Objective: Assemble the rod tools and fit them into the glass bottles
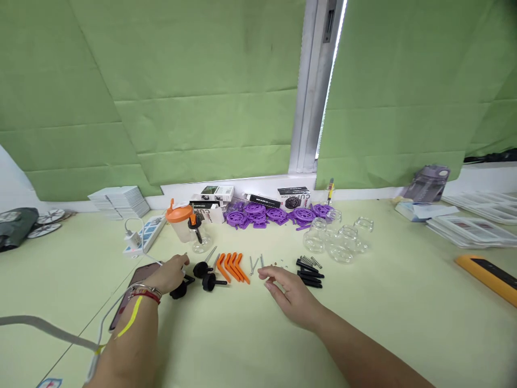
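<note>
My left hand is curled closed above a black round-headed part; what its fingers hold, if anything, is hidden. Two more black round-headed parts, one a black knob with a metal stem, lie just to its right. Bent orange levers are laid out in a row between my hands. Over the table, my right hand has its thumb and fingers apart and looks unloaded. Its fingertips are close to thin metal pins and tiny loose bits. Black sleeves and small springs lie to its right.
Behind, there are purple plastic parts, small boxes, clear glass jars, an orange-lidded cup and an assembled jar. A phone, a cable and a power strip are at left; an orange tool lies right.
</note>
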Action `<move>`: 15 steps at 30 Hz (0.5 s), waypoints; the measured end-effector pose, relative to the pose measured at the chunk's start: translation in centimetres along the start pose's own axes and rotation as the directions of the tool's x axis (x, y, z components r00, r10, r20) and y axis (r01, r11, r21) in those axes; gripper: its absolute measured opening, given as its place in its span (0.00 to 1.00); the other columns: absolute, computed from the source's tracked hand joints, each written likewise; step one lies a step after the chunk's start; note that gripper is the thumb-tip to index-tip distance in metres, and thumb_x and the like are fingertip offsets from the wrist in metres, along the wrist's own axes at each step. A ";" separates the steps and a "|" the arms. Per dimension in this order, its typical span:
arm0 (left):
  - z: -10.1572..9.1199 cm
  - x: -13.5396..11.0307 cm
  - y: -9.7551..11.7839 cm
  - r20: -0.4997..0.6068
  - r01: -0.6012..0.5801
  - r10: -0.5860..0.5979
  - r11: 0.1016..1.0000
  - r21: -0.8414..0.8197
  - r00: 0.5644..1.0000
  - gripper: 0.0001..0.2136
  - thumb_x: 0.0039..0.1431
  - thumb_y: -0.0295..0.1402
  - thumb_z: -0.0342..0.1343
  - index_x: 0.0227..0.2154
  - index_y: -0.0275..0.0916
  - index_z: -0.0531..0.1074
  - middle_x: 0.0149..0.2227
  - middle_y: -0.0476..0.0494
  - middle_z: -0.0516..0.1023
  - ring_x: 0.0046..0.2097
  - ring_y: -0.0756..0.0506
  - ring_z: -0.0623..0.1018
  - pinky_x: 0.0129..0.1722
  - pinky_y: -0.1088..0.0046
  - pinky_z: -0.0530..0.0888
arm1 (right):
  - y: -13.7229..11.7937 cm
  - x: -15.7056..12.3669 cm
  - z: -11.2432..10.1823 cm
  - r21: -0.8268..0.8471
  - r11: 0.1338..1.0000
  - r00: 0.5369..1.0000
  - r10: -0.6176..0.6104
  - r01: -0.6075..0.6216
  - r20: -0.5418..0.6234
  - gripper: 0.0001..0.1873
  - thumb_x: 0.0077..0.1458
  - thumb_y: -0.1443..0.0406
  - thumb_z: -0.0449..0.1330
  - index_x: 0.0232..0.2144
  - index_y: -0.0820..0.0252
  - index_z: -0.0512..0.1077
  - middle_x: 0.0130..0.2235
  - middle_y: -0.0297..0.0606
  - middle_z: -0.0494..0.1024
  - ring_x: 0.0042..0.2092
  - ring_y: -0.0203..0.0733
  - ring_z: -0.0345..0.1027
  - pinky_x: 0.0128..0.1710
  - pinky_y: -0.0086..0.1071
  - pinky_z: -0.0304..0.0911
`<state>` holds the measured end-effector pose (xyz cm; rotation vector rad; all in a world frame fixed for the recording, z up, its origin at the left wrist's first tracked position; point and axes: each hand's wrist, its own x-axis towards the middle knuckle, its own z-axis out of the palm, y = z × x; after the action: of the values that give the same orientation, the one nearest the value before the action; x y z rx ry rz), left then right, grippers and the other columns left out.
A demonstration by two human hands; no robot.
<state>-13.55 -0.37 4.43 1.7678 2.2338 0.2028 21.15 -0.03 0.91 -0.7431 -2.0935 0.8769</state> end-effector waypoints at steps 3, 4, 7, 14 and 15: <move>0.3 0.1 0.2 -0.002 -0.004 0.004 0.999 -0.052 1.000 0.22 0.38 0.24 0.45 0.39 0.38 0.71 0.47 0.38 0.74 0.45 0.41 0.76 0.44 0.67 0.71 | -0.1 0.0 -0.1 0.007 1.000 1.000 0.002 -0.002 -0.013 0.16 0.61 0.63 0.48 0.50 0.53 0.66 0.45 0.41 0.74 0.42 0.40 0.68 0.45 0.37 0.64; 0.5 0.1 0.3 -0.015 -0.009 0.008 0.998 -0.066 1.000 0.21 0.39 0.24 0.45 0.39 0.38 0.71 0.48 0.38 0.74 0.46 0.42 0.75 0.46 0.67 0.70 | -0.1 0.0 -0.1 0.009 1.000 1.000 0.001 0.000 -0.017 0.16 0.61 0.63 0.49 0.50 0.53 0.66 0.45 0.41 0.74 0.42 0.40 0.68 0.45 0.37 0.64; 1.3 0.3 0.8 -0.053 -0.049 0.044 0.995 -0.089 0.998 0.21 0.40 0.24 0.45 0.39 0.37 0.70 0.48 0.38 0.74 0.48 0.41 0.74 0.48 0.67 0.69 | -0.1 0.0 -0.2 0.012 1.000 1.000 -0.001 0.001 -0.015 0.15 0.61 0.63 0.49 0.49 0.53 0.66 0.45 0.41 0.74 0.42 0.41 0.68 0.45 0.37 0.64; 1.5 -0.3 2.0 -0.065 -0.159 0.153 0.982 -0.099 0.986 0.20 0.41 0.24 0.46 0.40 0.38 0.71 0.42 0.42 0.78 0.45 0.41 0.76 0.44 0.68 0.71 | -0.1 0.1 -0.3 0.022 1.000 1.000 -0.018 0.018 -0.002 0.15 0.61 0.65 0.49 0.49 0.54 0.66 0.44 0.40 0.74 0.41 0.40 0.68 0.44 0.36 0.63; 1.4 -0.5 2.2 -0.059 -0.170 0.165 0.980 -0.101 0.985 0.21 0.40 0.24 0.46 0.41 0.39 0.70 0.43 0.42 0.78 0.46 0.40 0.76 0.45 0.68 0.71 | -0.1 0.1 -0.3 0.020 1.000 1.000 -0.020 0.020 -0.003 0.15 0.61 0.65 0.49 0.49 0.54 0.66 0.43 0.40 0.74 0.41 0.40 0.68 0.44 0.36 0.63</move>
<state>-10.97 -0.43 3.83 1.9132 2.0654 0.3970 21.27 0.06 1.20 -0.7113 -2.0834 0.8848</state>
